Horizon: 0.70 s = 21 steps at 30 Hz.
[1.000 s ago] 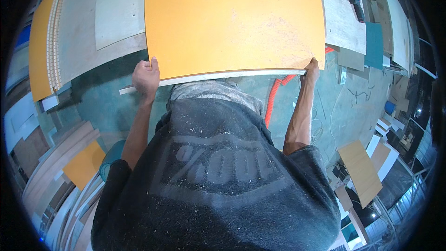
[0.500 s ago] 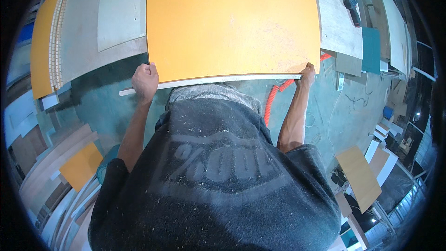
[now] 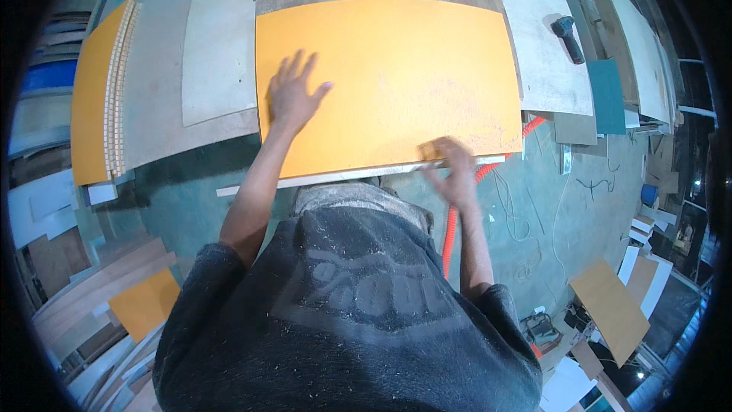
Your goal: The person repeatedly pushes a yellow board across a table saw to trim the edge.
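A large orange-yellow board (image 3: 396, 61) lies flat in front of me, with scuffs and light dust toward its right side. My left hand (image 3: 294, 98) is on or just over its left part, fingers spread and nothing held. At the near edge, right of the middle, is my right hand (image 3: 451, 166), blurred, its fingers bent above the board's rim; whether it touches cannot be made out. A pale strip (image 3: 320, 178) runs along under the near edge and sticks out to the left.
Several stacked orange panels (image 3: 95, 99) stand at the left. A dark cordless power tool (image 3: 567, 38) rests on a pale sheet (image 3: 534, 0) at right. An orange coiled hose (image 3: 450, 236) hangs down beside my right arm. Loose cable (image 3: 509, 210) lies on the floor.
Both hands have let go of the board's near corners. The left moved up onto the surface and opened; the right slid inward along the near edge. My view has shifted, showing more beyond the board.
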Motion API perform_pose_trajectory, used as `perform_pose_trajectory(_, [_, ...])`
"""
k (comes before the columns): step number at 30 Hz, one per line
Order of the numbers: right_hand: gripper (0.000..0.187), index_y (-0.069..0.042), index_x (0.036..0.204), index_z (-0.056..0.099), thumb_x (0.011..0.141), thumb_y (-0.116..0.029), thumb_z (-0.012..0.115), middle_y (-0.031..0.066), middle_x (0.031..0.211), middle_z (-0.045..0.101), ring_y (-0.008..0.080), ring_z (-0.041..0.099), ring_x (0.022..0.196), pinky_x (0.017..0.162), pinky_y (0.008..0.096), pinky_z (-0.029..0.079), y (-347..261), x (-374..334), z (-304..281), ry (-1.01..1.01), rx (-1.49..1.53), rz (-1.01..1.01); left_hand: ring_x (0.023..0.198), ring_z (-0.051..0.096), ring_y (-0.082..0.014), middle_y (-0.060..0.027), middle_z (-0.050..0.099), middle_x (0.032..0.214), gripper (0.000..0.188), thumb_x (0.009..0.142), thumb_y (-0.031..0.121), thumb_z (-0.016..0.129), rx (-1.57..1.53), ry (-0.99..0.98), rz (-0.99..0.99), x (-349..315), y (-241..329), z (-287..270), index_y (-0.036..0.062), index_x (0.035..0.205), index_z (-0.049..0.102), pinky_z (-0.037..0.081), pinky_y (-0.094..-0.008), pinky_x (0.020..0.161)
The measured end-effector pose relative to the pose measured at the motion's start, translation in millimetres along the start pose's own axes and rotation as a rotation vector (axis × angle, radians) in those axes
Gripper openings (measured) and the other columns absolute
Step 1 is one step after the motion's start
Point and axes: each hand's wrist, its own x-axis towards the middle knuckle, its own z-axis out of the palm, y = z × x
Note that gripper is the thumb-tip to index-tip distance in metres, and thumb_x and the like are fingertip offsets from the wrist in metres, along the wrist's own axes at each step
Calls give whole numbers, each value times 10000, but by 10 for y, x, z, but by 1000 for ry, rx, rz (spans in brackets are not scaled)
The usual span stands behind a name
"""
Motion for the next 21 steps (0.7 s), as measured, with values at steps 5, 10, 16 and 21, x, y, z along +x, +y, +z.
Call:
perform_pose_trajectory(5, [567, -225, 1433, 604, 890, -227, 768, -9, 1417, 600, 216, 533, 1324, 1136, 539, 287, -465, -78, 418, -205, -196, -116, 1629, 159, -331, -10, 144, 1790, 854, 994, 573, 646, 93, -437, -107, 305, 379, 129, 277, 1694, 255, 294, -812, 1146])
perform_pose_trajectory(10, [561, -237, 1439, 595, 906, -283, 763, -34, 1348, 609, 204, 553, 1217, 1046, 534, 302, -384, 129, 467, -189, -227, -153, 1630, 131, -343, 2, 130, 1788, 860, 1000, 517, 667, 59, -502, -164, 603, 466, 45, 256, 1696, 235, 349, -823, 1122])
perform_pose_trajectory(16, [511, -259, 1417, 601, 931, -292, 756, 2, 1228, 608, 205, 555, 1203, 1009, 551, 335, -307, 973, 491, -267, -191, -115, 1636, 134, -364, 8, 111, 1796, 861, 1008, 493, 666, 3, -507, -206, 1397, 254, 94, 253, 1702, 218, 400, -792, 1092])
perform_pose_trajectory(21, [503, -252, 1415, 601, 933, -195, 734, 24, 1216, 606, 222, 561, 1205, 1022, 560, 336, -214, 1562, 521, -250, -149, -119, 1631, 156, -370, 20, 112, 1797, 844, 1008, 481, 669, -14, -489, -174, 1981, 98, 193, 263, 1699, 235, 430, -760, 1084])
